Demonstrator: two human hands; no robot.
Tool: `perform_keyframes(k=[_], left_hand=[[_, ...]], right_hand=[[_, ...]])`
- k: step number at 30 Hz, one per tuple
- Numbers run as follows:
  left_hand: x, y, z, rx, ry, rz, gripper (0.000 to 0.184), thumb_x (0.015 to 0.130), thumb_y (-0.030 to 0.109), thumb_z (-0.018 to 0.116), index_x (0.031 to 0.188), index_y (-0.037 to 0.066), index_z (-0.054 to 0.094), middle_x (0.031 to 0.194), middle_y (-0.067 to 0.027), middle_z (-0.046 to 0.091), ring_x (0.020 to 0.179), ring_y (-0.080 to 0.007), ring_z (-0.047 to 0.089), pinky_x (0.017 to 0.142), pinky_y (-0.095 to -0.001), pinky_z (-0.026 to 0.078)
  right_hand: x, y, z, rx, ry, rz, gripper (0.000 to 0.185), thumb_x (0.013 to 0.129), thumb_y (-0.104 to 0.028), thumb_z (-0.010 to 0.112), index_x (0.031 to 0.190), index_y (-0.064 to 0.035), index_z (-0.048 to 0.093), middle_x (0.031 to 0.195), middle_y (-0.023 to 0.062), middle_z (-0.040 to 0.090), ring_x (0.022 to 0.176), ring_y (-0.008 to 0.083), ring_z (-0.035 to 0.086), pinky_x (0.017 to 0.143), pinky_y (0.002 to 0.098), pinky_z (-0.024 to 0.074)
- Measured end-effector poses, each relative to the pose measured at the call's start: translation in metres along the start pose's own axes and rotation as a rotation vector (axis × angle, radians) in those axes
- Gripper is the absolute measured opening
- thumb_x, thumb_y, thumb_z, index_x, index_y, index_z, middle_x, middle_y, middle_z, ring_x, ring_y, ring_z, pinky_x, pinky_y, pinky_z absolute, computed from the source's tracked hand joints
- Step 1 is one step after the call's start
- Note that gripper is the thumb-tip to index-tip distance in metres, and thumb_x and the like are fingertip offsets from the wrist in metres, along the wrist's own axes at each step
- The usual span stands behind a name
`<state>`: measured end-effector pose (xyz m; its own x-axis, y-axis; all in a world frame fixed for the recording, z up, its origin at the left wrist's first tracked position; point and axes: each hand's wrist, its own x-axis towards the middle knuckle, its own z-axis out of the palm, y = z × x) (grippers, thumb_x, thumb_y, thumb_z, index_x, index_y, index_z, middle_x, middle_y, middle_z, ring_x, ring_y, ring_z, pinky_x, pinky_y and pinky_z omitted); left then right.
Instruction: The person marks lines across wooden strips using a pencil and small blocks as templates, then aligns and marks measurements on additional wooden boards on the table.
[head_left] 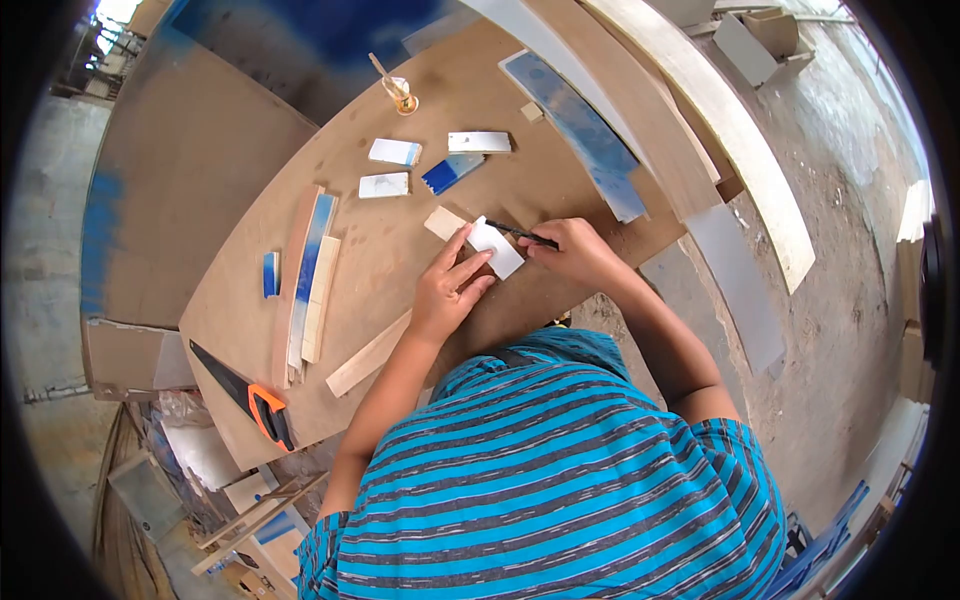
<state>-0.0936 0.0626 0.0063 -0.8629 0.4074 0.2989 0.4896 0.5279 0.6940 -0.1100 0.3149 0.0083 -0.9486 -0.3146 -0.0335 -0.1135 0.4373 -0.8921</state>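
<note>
The white block (500, 247) lies on the brown work board (385, 262), close to the near edge where the person stands. Room on the board runs leftward from it to the bundle of long strips (308, 275), and away to a group of small white and blue blocks (453, 174); to the right, the blue-stained panel (575, 130) borders the space. The block's long axis runs slantwise, its far end pointing up-left, its near end down-right toward the board's edge. A pale wood piece (445, 222) lies just beside the far end; whether they touch, I cannot tell. The left hand (448, 290) has its fingers spread, some fingertips on the block. The right hand (572, 252) pinches a slim black pen-like tool (517, 233), its tip at the block's far end.
</note>
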Motion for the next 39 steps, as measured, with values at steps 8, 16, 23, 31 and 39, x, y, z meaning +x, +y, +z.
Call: perform_keyframes(k=[8,16,23,31,39], left_hand=[[0.004,0.000,0.002,-0.014,0.016,-0.018,0.040,0.072,0.007,0.083,0.111,0.012,0.076,0.140,-0.0145,0.057,0.114,-0.0279,0.062,0.094,-0.0356,0.053],[0.007,-0.002,0.010,-0.038,0.051,-0.014,0.037,0.071,0.010,0.084,0.108,0.014,0.078,0.136,-0.0146,0.059,0.120,-0.0314,0.060,0.097,-0.0375,0.051],[0.008,-0.002,0.010,-0.032,0.041,-0.020,0.035,0.071,0.012,0.085,0.106,0.013,0.078,0.137,-0.0138,0.059,0.119,-0.0315,0.059,0.098,-0.0378,0.049],[0.021,-0.002,-0.007,0.159,0.015,0.178,0.037,0.075,0.001,0.072,0.107,0.018,0.079,0.132,-0.0083,0.061,0.117,-0.0285,0.056,0.100,-0.0396,0.047],[0.035,-0.018,-0.030,0.273,-0.253,0.157,0.050,0.078,0.000,0.063,0.108,0.038,0.078,0.148,-0.0076,0.049,0.145,-0.0381,0.028,0.118,-0.0506,0.027]], right_hand=[[-0.007,-0.011,0.014,0.028,0.104,0.074,0.030,0.083,-0.020,0.069,0.106,-0.0009,0.073,0.095,0.0229,0.069,0.089,0.0390,0.067,0.079,0.0440,0.0512],[-0.011,-0.019,0.014,0.001,0.083,0.112,0.031,0.083,-0.019,0.070,0.109,-0.0030,0.073,0.098,0.0216,0.068,0.091,0.0391,0.066,0.081,0.0444,0.0508],[-0.016,-0.023,0.025,-0.014,0.155,0.122,0.029,0.085,-0.016,0.068,0.112,-0.0038,0.073,0.102,0.0200,0.067,0.092,0.0384,0.066,0.081,0.0437,0.0507],[-0.017,-0.024,0.031,0.030,0.200,0.178,0.029,0.086,-0.014,0.067,0.112,-0.0018,0.072,0.104,0.0194,0.067,0.093,0.0378,0.066,0.082,0.0425,0.0505],[-0.022,-0.019,0.041,-0.135,0.310,0.161,0.029,0.085,-0.021,0.071,0.101,0.0033,0.072,0.090,0.0185,0.067,0.078,0.0294,0.066,0.070,0.0379,0.0488]])
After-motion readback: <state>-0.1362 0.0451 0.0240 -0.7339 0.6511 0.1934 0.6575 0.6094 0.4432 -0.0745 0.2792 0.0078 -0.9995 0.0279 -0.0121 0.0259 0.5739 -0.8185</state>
